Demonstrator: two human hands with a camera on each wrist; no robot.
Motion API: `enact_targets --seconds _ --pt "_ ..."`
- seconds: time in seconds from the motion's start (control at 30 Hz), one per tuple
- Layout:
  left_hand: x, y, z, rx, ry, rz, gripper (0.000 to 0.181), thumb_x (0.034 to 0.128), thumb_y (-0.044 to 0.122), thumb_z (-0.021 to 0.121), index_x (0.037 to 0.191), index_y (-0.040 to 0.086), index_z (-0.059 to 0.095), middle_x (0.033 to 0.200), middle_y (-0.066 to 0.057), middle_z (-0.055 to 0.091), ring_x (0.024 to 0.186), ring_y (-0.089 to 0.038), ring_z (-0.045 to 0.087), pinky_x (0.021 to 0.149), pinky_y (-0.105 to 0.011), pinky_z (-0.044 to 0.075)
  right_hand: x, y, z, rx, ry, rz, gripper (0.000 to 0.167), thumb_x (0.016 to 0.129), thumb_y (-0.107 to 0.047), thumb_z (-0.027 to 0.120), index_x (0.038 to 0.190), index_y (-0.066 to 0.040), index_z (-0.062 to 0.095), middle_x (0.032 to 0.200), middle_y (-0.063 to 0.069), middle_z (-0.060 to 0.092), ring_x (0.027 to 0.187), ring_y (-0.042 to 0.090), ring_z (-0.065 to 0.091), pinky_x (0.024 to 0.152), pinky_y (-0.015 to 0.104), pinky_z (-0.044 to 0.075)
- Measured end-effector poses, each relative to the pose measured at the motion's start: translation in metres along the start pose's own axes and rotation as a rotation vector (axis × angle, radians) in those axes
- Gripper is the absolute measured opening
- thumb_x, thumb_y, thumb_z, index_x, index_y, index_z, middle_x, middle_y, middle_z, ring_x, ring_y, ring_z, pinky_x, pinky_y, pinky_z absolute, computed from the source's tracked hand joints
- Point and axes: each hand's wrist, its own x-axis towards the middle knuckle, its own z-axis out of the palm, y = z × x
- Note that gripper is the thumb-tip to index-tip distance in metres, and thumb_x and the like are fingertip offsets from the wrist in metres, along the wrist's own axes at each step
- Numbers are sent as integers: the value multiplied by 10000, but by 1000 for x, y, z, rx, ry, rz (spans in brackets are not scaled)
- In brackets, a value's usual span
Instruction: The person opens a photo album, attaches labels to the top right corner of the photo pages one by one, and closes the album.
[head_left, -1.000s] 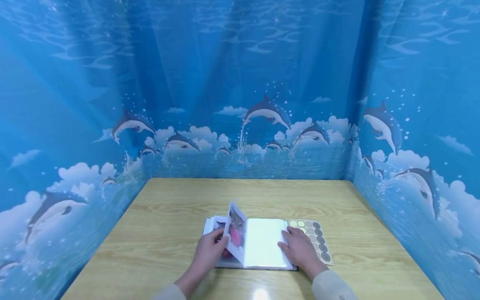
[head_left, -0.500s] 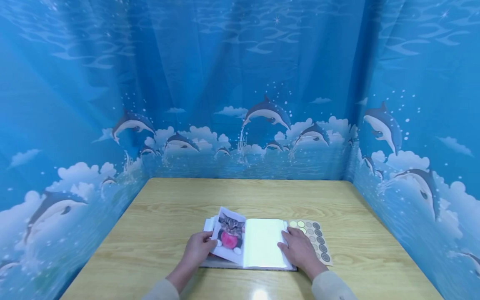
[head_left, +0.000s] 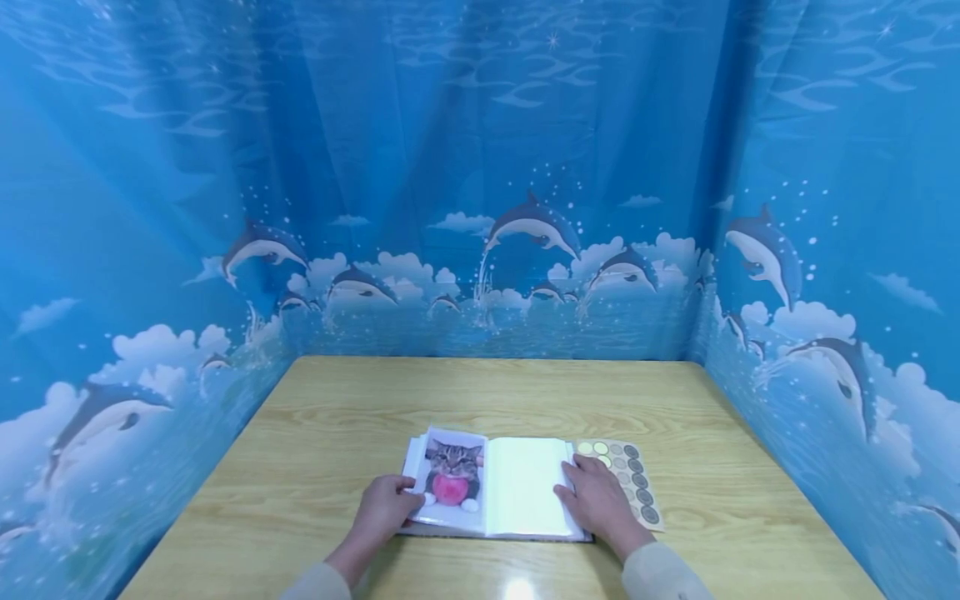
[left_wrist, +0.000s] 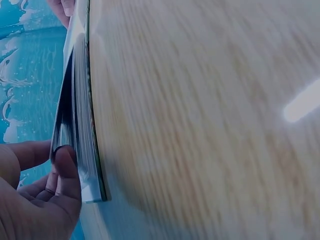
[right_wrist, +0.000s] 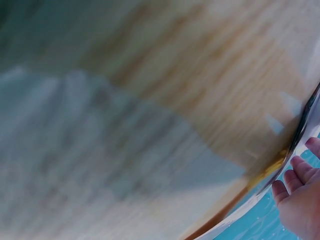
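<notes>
An open photo album [head_left: 528, 487] lies on the table in the head view. Its left page [head_left: 453, 479] carries a photo of a cat with a pink heart, while the right page looks blank white. My left hand [head_left: 385, 507] pinches the left page's outer edge. In the left wrist view, thumb and fingers [left_wrist: 66, 167] hold that page's edge slightly off the stack of pages [left_wrist: 82, 120] beneath. On the album's right edge rests my right hand [head_left: 597, 498], its fingers loosely extended. The right wrist view shows these fingertips [right_wrist: 296, 177] beside the album's edge.
A sheet of round stickers [head_left: 637, 483], some yellow and some dark, lies partly under the album's right side and my right hand. The wood-grain table [head_left: 495, 392] is bordered by blue dolphin-print curtains [head_left: 480, 208] at the back and both sides.
The page in my left hand has swung leftward and down, from nearly upright to almost flat on the left side. My right hand has stayed in place.
</notes>
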Motion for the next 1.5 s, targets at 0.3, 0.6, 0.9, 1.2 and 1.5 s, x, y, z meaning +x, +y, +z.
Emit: enact_targets --seconds 0.3,0.6,0.9,1.2,1.5 --pt "-2 -3 -6 210 37 125 400 743 70 782 1103 -67 675 871 -118 678 798 -250 625 752 -450 539 -1 -2 -2 -12 -17 19 497 968 -306 610 1340 21 576 1430 295 451 1339 456 389 1100 615 297" --pt "-4 0 -6 308 29 154 382 716 45 769 1087 2 690 732 -7 568 649 -161 520 571 -318 434 1 -3 -2 -40 -22 35 508 961 -323 616 1340 13 578 1444 285 441 1353 451 374 1116 607 280" --pt "-4 16 2 275 52 237 295 743 101 783 1021 37 706 676 16 519 591 -142 465 519 -289 375 2 -5 -3 -68 -10 31 490 950 -304 625 1327 8 590 1443 266 451 1353 445 374 1106 620 289" --pt "-1 34 11 255 15 259 234 821 144 719 1035 51 711 732 21 580 647 -144 510 561 -309 428 -1 -4 -7 -46 16 25 426 961 -216 585 1307 34 593 1413 282 477 1331 463 395 1085 633 308" --pt "-2 57 24 266 0 315 278 876 172 703 1103 12 693 822 -18 641 730 -171 575 664 -379 516 -3 14 -17 25 82 46 434 974 -209 577 1314 60 575 1389 302 491 1303 497 412 1061 666 313"
